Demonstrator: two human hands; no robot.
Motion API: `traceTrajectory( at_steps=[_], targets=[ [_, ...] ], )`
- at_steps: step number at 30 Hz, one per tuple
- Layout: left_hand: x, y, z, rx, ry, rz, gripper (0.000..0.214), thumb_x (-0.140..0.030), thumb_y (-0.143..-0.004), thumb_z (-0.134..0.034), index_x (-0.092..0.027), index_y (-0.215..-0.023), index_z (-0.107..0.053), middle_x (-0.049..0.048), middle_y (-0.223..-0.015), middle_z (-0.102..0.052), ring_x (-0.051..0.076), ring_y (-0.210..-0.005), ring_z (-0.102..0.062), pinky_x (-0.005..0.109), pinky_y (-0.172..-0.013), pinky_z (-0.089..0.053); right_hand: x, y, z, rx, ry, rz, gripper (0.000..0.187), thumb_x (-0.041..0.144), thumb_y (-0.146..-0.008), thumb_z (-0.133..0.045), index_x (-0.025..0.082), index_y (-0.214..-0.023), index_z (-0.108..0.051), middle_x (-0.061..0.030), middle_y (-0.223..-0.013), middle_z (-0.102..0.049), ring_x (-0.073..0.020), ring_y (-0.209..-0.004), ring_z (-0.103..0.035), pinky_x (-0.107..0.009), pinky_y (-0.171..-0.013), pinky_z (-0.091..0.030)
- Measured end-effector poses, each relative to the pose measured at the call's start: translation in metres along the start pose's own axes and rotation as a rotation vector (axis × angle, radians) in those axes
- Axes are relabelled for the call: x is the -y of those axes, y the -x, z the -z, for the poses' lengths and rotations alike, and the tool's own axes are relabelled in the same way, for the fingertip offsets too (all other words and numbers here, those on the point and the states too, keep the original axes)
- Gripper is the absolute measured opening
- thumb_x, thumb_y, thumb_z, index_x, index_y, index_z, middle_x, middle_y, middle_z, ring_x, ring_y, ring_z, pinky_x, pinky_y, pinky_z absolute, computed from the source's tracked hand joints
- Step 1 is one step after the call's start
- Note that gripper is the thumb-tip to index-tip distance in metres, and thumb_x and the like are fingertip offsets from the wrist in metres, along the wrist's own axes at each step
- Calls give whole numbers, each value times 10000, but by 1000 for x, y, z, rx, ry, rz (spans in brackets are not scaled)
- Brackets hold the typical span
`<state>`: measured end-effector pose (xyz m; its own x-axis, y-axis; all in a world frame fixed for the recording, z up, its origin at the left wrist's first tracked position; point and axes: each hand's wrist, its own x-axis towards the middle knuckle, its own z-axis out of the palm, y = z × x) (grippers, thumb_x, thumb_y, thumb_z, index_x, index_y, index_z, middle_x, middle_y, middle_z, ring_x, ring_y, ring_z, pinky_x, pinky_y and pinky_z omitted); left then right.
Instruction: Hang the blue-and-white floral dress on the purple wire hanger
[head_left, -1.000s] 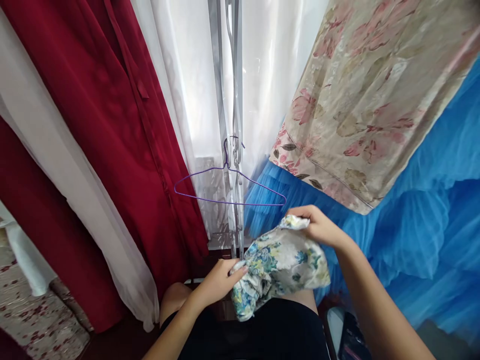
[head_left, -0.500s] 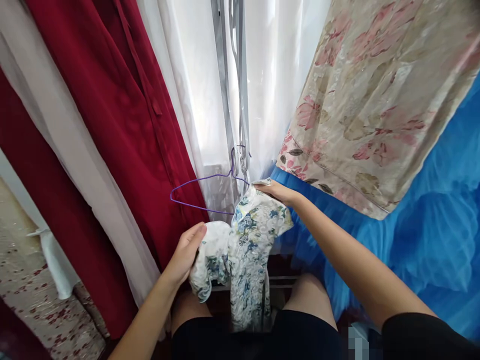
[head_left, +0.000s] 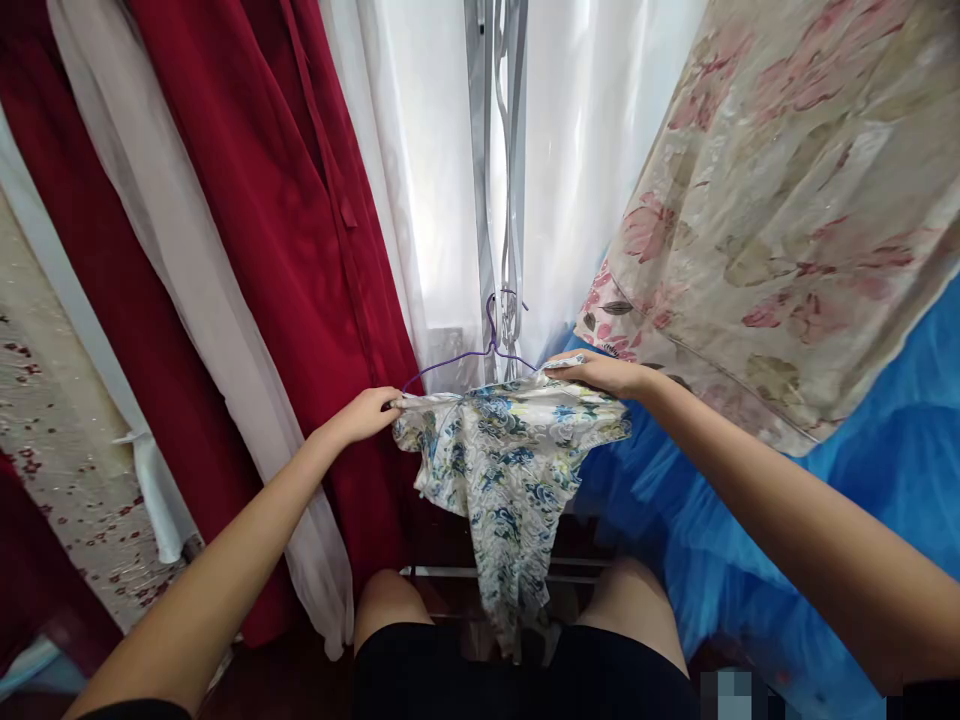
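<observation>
A white garment with a blue and green floral print, short-sleeved and looking like a dress or blouse, hangs between my two hands. My left hand pinches its left shoulder edge. My right hand grips the cloth at the right shoulder, with the fingers partly under the fabric. Behind the neckline is a purple hanger, its hook up near the grey metal stand. Both hanger ends reach the garment's shoulders; its lower bar is hidden by the cloth.
Dark red cloth and pale drapes hang on the left. White curtains stand behind a grey metal pole. On the right hang a beige floral garment and blue tulle. My knees are below.
My left hand has moved up and outward with the left shoulder of the garment. The cloth is now spread wide across the hanger, covering its lower bar.
</observation>
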<state>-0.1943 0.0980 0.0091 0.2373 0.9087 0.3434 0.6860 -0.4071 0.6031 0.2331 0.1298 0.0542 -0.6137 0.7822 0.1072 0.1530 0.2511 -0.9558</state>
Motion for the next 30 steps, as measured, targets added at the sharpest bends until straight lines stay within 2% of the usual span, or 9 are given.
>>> traceTrajectory(
  at_steps=[3,6,9,11,14,17,21,26,30],
  targets=[
    [7,-24,-1,0,-89,20,133,-295,-635,-659,-215,-706,-738,62,-791,-740,249,-757,-629,292,-719,-473,-7,-1,-4,-37,-96,-46,251,377,-739,-828,162,-864,-793,-61,-868,-783,-181,-692,-682,-282,-603,-532],
    [14,-32,-9,72,-69,51,125,-319,-622,-667,-210,-643,-722,35,-668,-710,217,-639,-603,277,-642,-456,-15,-2,-7,-87,-151,-66,268,367,-725,-847,161,-888,-796,-83,-887,-790,-204,-707,-703,-300,-605,-559],
    [18,-33,-12,125,-41,40,138,-325,-603,-689,-207,-660,-732,31,-700,-732,220,-669,-626,279,-680,-477,-17,-4,-8,-105,-160,-61,275,364,-718,-857,168,-902,-798,-85,-905,-792,-210,-722,-710,-302,-614,-576],
    [17,-34,-8,89,-41,18,138,-318,-614,-685,-202,-678,-724,52,-801,-758,239,-763,-648,296,-758,-487,-17,-4,-8,-102,-159,-67,266,364,-723,-854,168,-895,-798,-84,-907,-792,-208,-720,-710,-299,-616,-578],
    [6,-42,3,-29,-73,-21,96,-284,-646,-648,-191,-661,-667,81,-958,-757,253,-894,-639,321,-858,-472,-15,-4,-7,-102,-148,-69,254,364,-721,-855,165,-867,-795,-71,-867,-787,-199,-693,-700,-290,-604,-564],
    [-17,-54,8,-150,-21,-86,100,-249,-642,-631,-179,-713,-633,79,-965,-732,243,-916,-623,322,-864,-471,-15,-3,-6,-142,-167,-102,272,366,-697,-871,162,-858,-793,-78,-835,-783,-211,-679,-694,-303,-591,-554],
    [-46,-68,-2,-77,274,-66,221,-274,-656,-630,-167,-849,-632,20,-771,-662,191,-742,-600,285,-723,-472,-18,1,-10,-198,-166,-167,329,424,-707,-854,155,-884,-783,-105,-833,-775,-231,-681,-688,-330,-591,-549],
    [-45,-68,-12,-133,352,126,212,-292,-637,-642,-158,-799,-621,-23,-665,-557,137,-616,-478,248,-593,-367,-40,29,-12,-319,67,45,401,554,-775,-783,178,-902,-731,-18,-749,-687,-157,-648,-586,-252,-552,-439],
    [-42,-56,-15,-273,242,47,225,-379,-698,-658,-161,-695,-602,4,-708,-568,156,-694,-502,259,-639,-378,-67,68,-10,-420,191,117,492,616,-848,-692,169,-658,-615,39,-576,-506,-91,-522,-399,-229,-485,-294]
  ],
)
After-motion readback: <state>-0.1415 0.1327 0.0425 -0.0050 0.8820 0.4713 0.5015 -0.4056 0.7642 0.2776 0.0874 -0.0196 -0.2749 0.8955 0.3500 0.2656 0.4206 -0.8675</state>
